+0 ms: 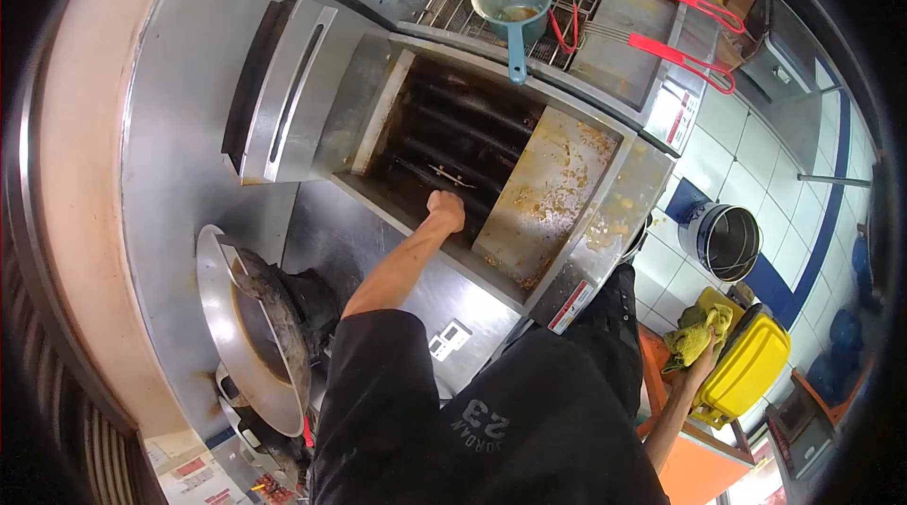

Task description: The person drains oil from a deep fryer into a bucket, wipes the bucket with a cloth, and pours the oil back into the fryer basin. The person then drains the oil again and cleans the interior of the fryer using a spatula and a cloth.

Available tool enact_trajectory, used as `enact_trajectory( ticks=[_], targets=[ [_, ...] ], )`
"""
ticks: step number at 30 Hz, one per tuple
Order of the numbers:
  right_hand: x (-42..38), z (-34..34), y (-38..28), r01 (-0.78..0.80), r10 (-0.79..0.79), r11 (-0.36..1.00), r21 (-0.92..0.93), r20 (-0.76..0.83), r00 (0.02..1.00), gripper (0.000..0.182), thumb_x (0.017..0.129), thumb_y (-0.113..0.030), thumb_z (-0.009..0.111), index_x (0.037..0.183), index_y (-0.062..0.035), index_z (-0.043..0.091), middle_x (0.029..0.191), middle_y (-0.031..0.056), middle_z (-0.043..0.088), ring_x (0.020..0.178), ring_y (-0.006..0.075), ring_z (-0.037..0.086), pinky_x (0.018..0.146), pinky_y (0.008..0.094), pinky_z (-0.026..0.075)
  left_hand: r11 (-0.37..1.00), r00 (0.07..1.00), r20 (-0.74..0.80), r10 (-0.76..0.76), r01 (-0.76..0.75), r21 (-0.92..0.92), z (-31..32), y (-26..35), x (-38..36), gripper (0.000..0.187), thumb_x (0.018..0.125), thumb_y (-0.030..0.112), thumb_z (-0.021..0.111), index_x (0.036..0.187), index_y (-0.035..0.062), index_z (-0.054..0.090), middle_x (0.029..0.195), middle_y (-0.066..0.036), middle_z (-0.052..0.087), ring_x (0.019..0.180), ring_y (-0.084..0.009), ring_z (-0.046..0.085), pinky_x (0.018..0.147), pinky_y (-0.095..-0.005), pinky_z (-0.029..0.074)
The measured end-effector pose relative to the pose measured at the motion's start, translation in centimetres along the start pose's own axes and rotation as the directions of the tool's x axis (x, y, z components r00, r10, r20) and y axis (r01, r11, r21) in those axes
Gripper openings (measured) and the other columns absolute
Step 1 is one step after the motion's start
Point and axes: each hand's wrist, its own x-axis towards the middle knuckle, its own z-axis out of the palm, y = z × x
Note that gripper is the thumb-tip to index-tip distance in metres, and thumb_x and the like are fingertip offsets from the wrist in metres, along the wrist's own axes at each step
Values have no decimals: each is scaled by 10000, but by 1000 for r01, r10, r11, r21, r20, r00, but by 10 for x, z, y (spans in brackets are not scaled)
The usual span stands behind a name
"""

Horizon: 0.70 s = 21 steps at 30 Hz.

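My left hand (446, 210) is closed over the near edge of a greasy steel fryer vat (378, 214); what it grips, if anything, is hidden. Just beyond the fingers, a thin light-coloured piece (452, 175) lies over the dark tubes (463, 122) inside the vat. A sloping tray (553, 193) with brown crumbs fills the vat's right part. Off to the right, my right hand (701, 368) is wrapped round a yellow-green cloth (694, 337), beside a yellow plastic lid or bin (746, 368).
A blue-green ladle (515, 0) rests on a wire rack at the top, near two red-handled tools (675, 56). A large wok (231, 325) sits at the left. A metal bucket (727, 240) stands on the tiled floor; an orange cabinet (704, 467) is at lower right.
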Motion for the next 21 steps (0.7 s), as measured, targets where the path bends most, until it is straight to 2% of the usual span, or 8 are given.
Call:
enact_trajectory(
  ticks=[1, 3, 7, 9, 11, 14, 18, 21],
  targets=[
    [0, 2, -1, -3, 3, 1000, 10, -15, 1000, 437, 897, -267, 632, 1243, -25, 518, 1036, 98, 613, 809, 194, 644, 657, 331, 546, 1000, 1000, -7, -7, 7, 5, -4, 1, 1, 295, 807, 237, 626, 1055, 98, 705, 1114, -96, 681, 1036, -238, 651, 842, -351, 499],
    [6, -5, 2, 0, -1, 1000, 20, 15, 1000, 439, 898, -270, 630, 1242, -23, 517, 1035, 98, 613, 813, 194, 645, 658, 332, 546, 999, 994, 103, -30, 28, 17, -12, 5, -2, 311, 814, 246, 626, 1080, 99, 695, 1117, -93, 679, 1047, -244, 646, 861, -345, 489],
    [31, -29, 19, -21, 20, 1000, 16, 25, 999, 429, 901, -268, 627, 1240, -29, 516, 1020, 94, 616, 812, 192, 646, 656, 333, 545, 997, 1000, -17, 24, -22, 77, 2, 7, -14, 317, 833, 273, 604, 1078, 93, 694, 1103, -86, 684, 1048, -248, 645, 868, -353, 485],
    [30, -26, 19, -34, 31, 996, 85, 40, 999, 422, 902, -265, 628, 1237, -33, 519, 1010, 92, 618, 808, 190, 646, 652, 329, 544, 997, 999, 47, -8, 5, 73, 3, 5, -24, 332, 863, 316, 570, 1071, 91, 695, 1095, -87, 686, 1033, -253, 650, 870, -359, 487],
    [18, -26, 14, -62, 56, 991, 120, 53, 997, 416, 902, -262, 629, 1235, -38, 521, 1001, 90, 620, 804, 188, 645, 647, 325, 542, 1000, 999, 50, -22, 21, 13, -1, 1, -41, 359, 886, 353, 536, 1036, 74, 704, 1070, -117, 689, 1023, -273, 652, 871, -380, 492],
    [5, -14, 0, -25, 22, 997, 77, 42, 999, 412, 900, -244, 629, 1245, -49, 521, 1019, 80, 620, 814, 190, 646, 638, 315, 537, 996, 999, -53, 6, -11, -92, -4, -7, -61, 406, 913, 371, 495, 961, 30, 709, 1005, -168, 693, 993, -316, 654, 861, -431, 501],
    [13, -21, 11, -29, 28, 998, 55, 29, 999, 424, 898, -233, 626, 1264, -51, 514, 1046, 78, 615, 841, 193, 646, 653, 317, 542, 993, 999, -28, 27, -30, -112, -10, -3, -70, 418, 920, 369, 481, 986, 22, 705, 1020, -171, 690, 998, -323, 652, 861, -429, 500],
    [10, -18, 6, -31, 30, 999, 32, 29, 999, 433, 896, -230, 625, 1272, -47, 512, 1067, 83, 612, 866, 195, 645, 674, 319, 546, 996, 998, -62, 13, -19, -88, -7, 6, -61, 318, 872, 289, 529, 979, 63, 725, 1022, -134, 701, 993, -277, 667, 844, -390, 508]
  ],
)
